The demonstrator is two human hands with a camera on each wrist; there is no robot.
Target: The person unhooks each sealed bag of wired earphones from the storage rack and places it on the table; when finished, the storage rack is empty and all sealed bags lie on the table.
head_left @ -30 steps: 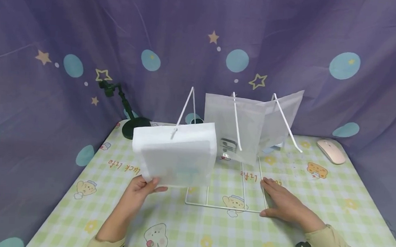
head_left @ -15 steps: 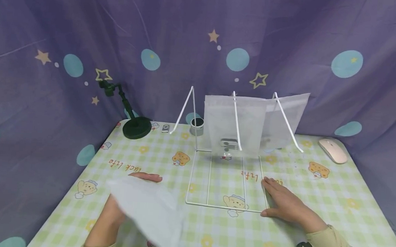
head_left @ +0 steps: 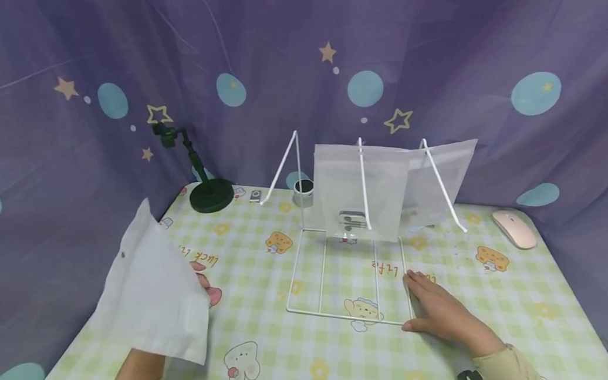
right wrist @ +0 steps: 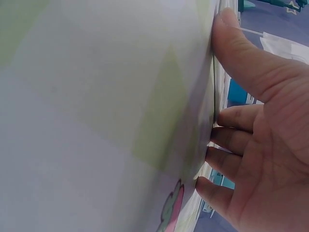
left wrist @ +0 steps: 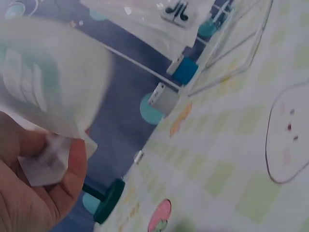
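Observation:
My left hand pinches the edge of a frosted white plastic bag between thumb and fingers. In the head view this bag hangs tilted at the left of the table, hiding most of the hand. A small punched hole shows near its upper left edge. Pale shapes show through the bag in the left wrist view. My right hand rests at the right front corner of a white wire display rack, fingertips along its side rod. Two similar bags hang from the rack's hooks, a middle bag and a right bag.
A dark green stand is at the back left, near a small grey device. Behind the rack's left hook stands a white cup-like container. A pink computer mouse lies back right. A purple curtain backs the table.
The left hand has pulled the bag off the rack's left hook and carried it left and toward the front, turning it. The right hand stays at the rack's corner.

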